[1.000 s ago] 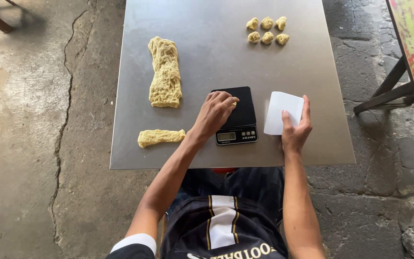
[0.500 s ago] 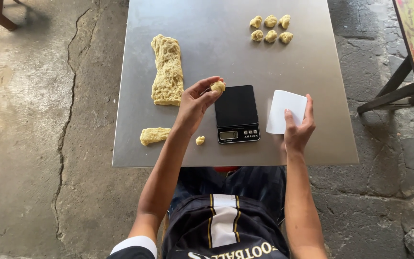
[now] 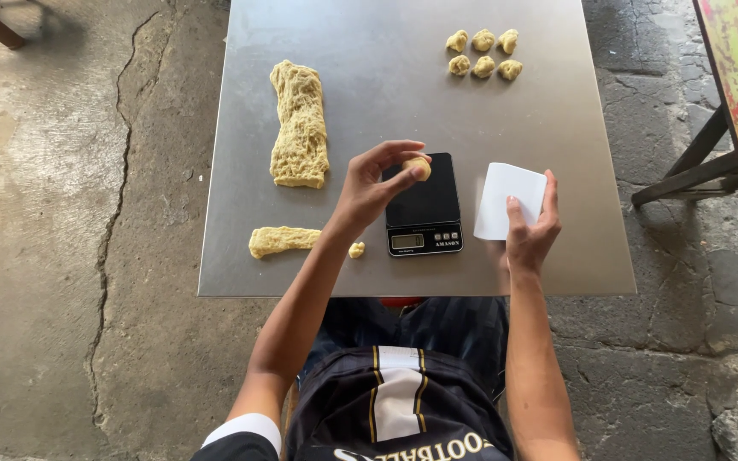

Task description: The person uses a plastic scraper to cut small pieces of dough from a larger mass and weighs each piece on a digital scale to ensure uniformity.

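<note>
Head view, looking down: a seated person works at a grey metal tabletop (image 3: 386, 51) set on a cracked concrete floor (image 3: 61, 256). Left hand (image 3: 373, 183) is raised above the tabletop, its fingertips pinched around a small dough ball (image 3: 418, 166), held over the near-left corner of a black kitchen scale (image 3: 423, 205). Right hand (image 3: 530, 230) grips a white flat scraper (image 3: 510, 199) by its near edge, thumb and fingers closed on it, just to the right of the scale. To the left lie a long rough slab of dough (image 3: 300, 125) and, nearer the person, a short strip of dough (image 3: 280, 241) with a tiny crumb (image 3: 356, 249) beside it. Six portioned dough balls (image 3: 483, 53) sit in two rows at the far right of the tabletop.
</note>
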